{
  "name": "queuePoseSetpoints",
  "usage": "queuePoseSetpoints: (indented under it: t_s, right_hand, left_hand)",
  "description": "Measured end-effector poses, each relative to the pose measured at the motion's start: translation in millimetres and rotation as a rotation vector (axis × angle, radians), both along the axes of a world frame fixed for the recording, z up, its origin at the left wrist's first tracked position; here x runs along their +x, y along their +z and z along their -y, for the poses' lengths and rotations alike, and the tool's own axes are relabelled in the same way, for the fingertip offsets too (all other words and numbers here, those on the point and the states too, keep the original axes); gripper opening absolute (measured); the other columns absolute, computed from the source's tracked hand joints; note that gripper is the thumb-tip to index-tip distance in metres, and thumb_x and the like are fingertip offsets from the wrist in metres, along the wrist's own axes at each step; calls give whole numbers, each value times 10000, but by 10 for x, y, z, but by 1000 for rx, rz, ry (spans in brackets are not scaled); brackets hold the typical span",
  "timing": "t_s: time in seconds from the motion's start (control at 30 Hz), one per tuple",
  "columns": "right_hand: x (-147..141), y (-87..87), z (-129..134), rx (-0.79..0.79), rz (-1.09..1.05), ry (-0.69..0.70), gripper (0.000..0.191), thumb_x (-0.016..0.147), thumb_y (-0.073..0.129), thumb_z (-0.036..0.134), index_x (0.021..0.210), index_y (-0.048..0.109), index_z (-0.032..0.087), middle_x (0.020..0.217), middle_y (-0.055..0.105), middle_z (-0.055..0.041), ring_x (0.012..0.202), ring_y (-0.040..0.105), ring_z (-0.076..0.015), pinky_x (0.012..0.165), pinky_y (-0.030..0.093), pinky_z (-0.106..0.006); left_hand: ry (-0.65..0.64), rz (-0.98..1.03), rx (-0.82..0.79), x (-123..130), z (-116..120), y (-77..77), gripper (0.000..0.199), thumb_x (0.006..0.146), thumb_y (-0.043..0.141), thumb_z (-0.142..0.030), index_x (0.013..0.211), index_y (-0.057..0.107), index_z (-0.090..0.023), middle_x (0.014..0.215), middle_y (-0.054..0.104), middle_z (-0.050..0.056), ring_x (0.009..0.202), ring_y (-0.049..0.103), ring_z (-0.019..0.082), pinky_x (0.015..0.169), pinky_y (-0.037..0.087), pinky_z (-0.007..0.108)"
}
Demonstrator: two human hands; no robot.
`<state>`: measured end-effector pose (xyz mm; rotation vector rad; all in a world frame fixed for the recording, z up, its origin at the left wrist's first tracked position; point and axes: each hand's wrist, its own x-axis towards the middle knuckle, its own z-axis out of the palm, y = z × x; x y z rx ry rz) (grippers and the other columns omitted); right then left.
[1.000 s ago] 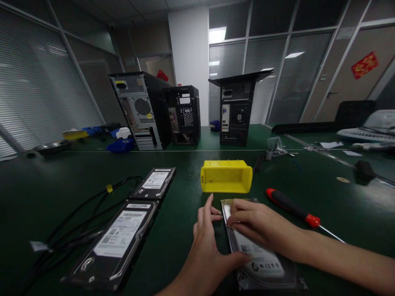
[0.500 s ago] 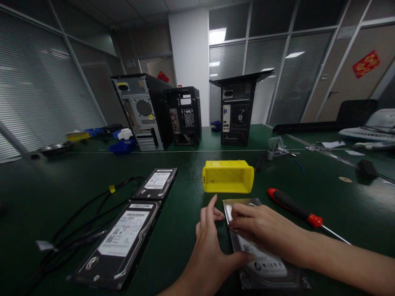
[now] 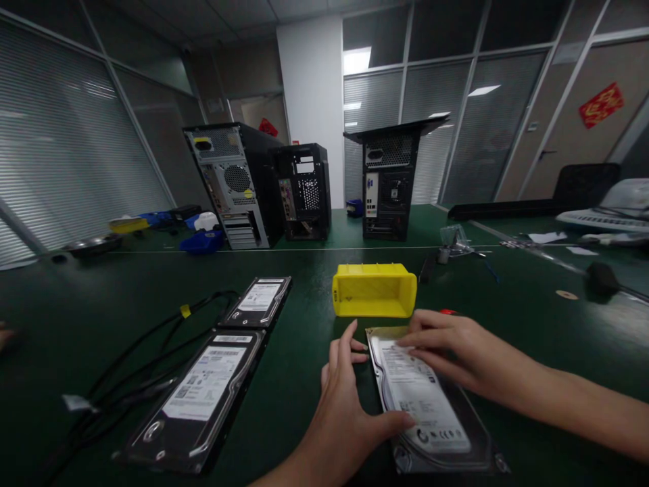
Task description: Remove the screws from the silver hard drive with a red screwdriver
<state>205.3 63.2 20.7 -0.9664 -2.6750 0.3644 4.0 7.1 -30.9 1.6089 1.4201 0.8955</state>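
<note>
In front of me a hard drive (image 3: 430, 406) lies flat on the green table, its white label facing up. My left hand (image 3: 349, 406) is at its left side, fingers stretched and apart, the thumb resting on the lower label. Over the upper right of the drive is my right hand (image 3: 456, 345), with thumb and fingertips pinched together close above the label. Whatever may be between those fingertips is too small to make out. A yellow plastic bin (image 3: 375, 292) stands just behind the drive, its open side facing me; a few tiny dark bits lie inside it.
Two more hard drives (image 3: 203, 385) lie end to end on the left, beside black cables (image 3: 147, 345). A screwdriver (image 3: 448, 312) is mostly hidden behind my right hand. Several computer cases (image 3: 388, 182) stand at the back. Part of another hand (image 3: 5, 336) shows at the far left.
My right hand has moved right and slightly up across the drive, uncovering more of its label and covering most of the screwdriver. The left hand has stayed almost still. Another hand has appeared far left.
</note>
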Motion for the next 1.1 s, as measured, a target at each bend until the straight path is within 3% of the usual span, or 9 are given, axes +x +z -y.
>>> queuePoseSetpoints:
  t_s: [0.1, 0.2, 0.4, 0.5, 0.6, 0.7, 0.77, 0.87, 1.1]
  right_hand:
    - [330, -33, -153, 147, 9, -273, 328, 913, 405, 351, 1122, 607, 198, 997, 585, -80, 832, 612, -176, 739, 522, -336]
    - [623, -201, -273, 259, 83, -477, 445, 893, 395, 449, 1186, 575, 167, 1123, 587, -121, 898, 634, -256, 785, 527, -445]
    - [856, -578, -379, 133, 175, -572, 644, 833, 382, 614, 1216, 568, 129, 1182, 597, -190, 823, 674, -307, 704, 553, -497]
    - [855, -430, -450, -31, 45, -538, 610, 826, 424, 594, 1156, 609, 116, 1099, 647, -184, 956, 641, -321, 826, 525, -487]
    - [707, -32, -438, -220, -327, -576, 612, 796, 477, 602, 1197, 552, 146, 1133, 625, -155, 966, 633, -282, 821, 539, -421]
    - [374, 368, -321, -582, -769, -335, 471, 837, 443, 564, 1175, 492, 240, 888, 634, -55, 548, 602, -150, 479, 543, -320]
    - [106, 526, -243, -683, -1001, -82, 335, 869, 457, 491, 1089, 514, 244, 867, 588, -8, 557, 581, -101, 536, 552, -288]
    - [-234, 580, -199, -558, -1164, 93, 262, 897, 467, 390, 1128, 472, 267, 897, 554, 12, 617, 603, -88, 596, 550, -252]
    - [-536, 435, -237, -397, -1238, 222, 240, 908, 456, 357, 1133, 409, 288, 961, 514, 10, 671, 601, -90, 616, 555, -255]
  left_hand:
    - [-1, -15, -1, -2, 3, 18, 1068, 553, 804, -321, 1411, 184, -180, 1247, 396, 100, 1133, 422, 255, 1007, 334, 387]
    - [-5, -57, 23, -8, -8, 33, 972, 598, 773, -342, 1397, 239, -190, 1248, 413, 102, 1127, 434, 261, 997, 339, 393]
    - [-38, -105, 127, -120, -123, 67, 548, 743, 663, -307, 1240, 461, -196, 1086, 548, 57, 1001, 523, 210, 912, 391, 349]
    - [-72, -167, 169, -191, -183, 81, 291, 804, 606, -312, 1072, 566, -207, 933, 611, 11, 945, 542, 193, 892, 372, 336]
    - [-77, -275, 175, -218, -202, 57, 190, 895, 472, -324, 844, 598, -192, 867, 609, -2, 877, 534, 178, 827, 362, 330]
    - [-92, -390, 170, -212, -195, 19, 276, 918, 431, -358, 755, 563, -179, 788, 572, -12, 817, 505, 169, 798, 344, 328]
    - [-126, -456, 171, -202, -189, 12, 330, 935, 393, -374, 722, 551, -178, 779, 558, -11, 821, 487, 171, 790, 331, 328]
    - [-176, -519, 177, -188, -184, 32, 372, 947, 365, -379, 698, 557, -180, 808, 552, -7, 854, 473, 178, 780, 313, 327]
    - [-202, -564, 193, -181, -190, 50, 381, 954, 347, -382, 716, 576, -191, 813, 542, -6, 864, 465, 179, 764, 287, 330]
